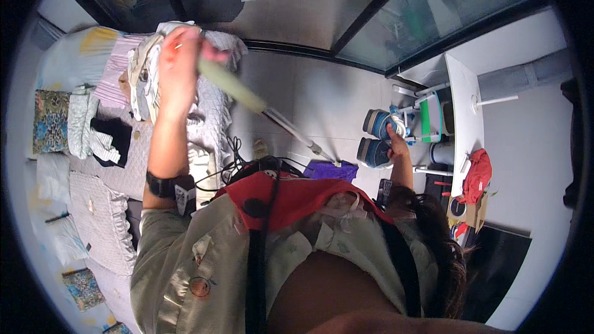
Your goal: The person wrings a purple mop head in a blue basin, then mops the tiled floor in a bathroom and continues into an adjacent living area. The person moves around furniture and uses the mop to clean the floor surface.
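My left hand (pixel 178 62), blurred, is raised over the sofa side and grips the upper end of a flat mop. The mop has a pale green handle (pixel 232 86), a metal pole (pixel 297 132) and a purple mop head (pixel 332 171), which lies on the tiled floor in front of me. My right hand (pixel 398 148) holds a pair of blue shoes (pixel 377 123) with pale laces, lifted beside a white table. Part of the mop head is hidden by my red apron (pixel 278 199).
On the left, a quilted sofa (pixel 104 120) carries heaped clothes (pixel 146 74) and cushions (pixel 51 120). Black cables (pixel 234 153) hang near my waist. A white table (pixel 461 116), a green-and-white chair (pixel 429 118) and a red bag (pixel 476 176) stand at right. A black-framed sliding door (pixel 366 21) lies ahead.
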`<act>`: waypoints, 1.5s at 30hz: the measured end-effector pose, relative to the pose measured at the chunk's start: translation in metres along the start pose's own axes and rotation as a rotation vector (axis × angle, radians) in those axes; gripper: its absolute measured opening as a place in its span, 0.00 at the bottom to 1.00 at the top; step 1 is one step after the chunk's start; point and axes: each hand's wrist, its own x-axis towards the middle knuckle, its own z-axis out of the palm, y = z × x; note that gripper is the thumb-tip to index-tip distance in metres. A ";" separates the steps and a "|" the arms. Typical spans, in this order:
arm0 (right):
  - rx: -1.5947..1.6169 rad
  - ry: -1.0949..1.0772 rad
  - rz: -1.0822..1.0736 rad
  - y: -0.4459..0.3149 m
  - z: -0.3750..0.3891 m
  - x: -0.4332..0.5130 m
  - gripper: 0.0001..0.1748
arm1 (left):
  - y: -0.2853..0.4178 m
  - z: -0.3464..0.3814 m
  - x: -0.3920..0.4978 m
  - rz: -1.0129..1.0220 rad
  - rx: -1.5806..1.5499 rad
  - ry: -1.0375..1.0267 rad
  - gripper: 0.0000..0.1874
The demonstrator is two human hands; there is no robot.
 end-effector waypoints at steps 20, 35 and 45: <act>-0.463 -0.539 -0.038 -0.384 0.398 0.333 0.45 | -0.220 0.018 0.379 -0.524 0.129 -0.365 0.13; -0.920 -0.767 -0.140 -0.353 0.760 0.541 0.43 | -0.404 -0.071 0.510 -0.610 0.219 -0.532 0.16; -1.356 -0.451 -0.737 -0.274 0.916 0.638 0.34 | -0.487 -0.113 0.540 -0.696 0.030 -0.388 0.17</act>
